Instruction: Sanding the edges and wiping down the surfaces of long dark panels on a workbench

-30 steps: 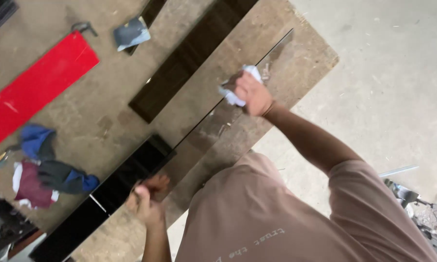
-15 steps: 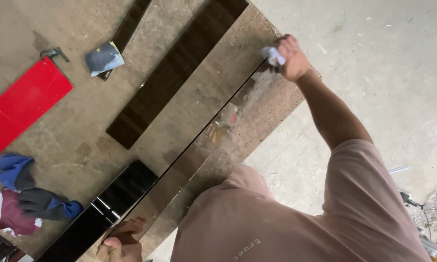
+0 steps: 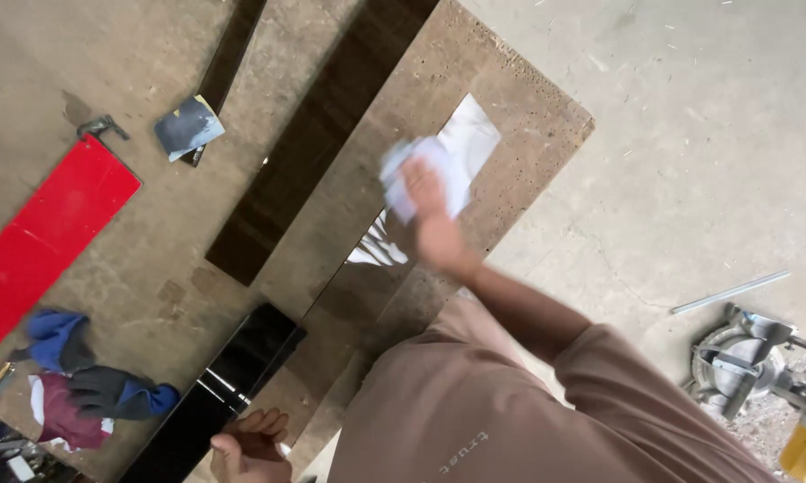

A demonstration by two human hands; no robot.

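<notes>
A long glossy strip point(image 3: 358, 295) lies diagonally on the worn brown worktable point(image 3: 528, 98), mirroring light near its far end. My right hand point(image 3: 434, 219) presses a white cloth point(image 3: 407, 170) onto the strip's upper part, blurred with motion. My left hand point(image 3: 249, 440) rests on the strip's near end at the bottom of the view, fingers curled against it. A shiny black strip point(image 3: 219, 389) lies just left of that hand.
A dark brown plank point(image 3: 318, 134) runs parallel, further left. A red panel point(image 3: 41, 241), a grey sanding pad point(image 3: 188, 127), gloves and rags point(image 3: 81, 394) sit left. A power tool point(image 3: 747, 358) and a thin metal rod point(image 3: 729, 292) lie on the concrete floor, right.
My right hand with the cloth went up to the strip's far end, then came back down toward the middle. The view shifted; my left hand stayed on the near end.
</notes>
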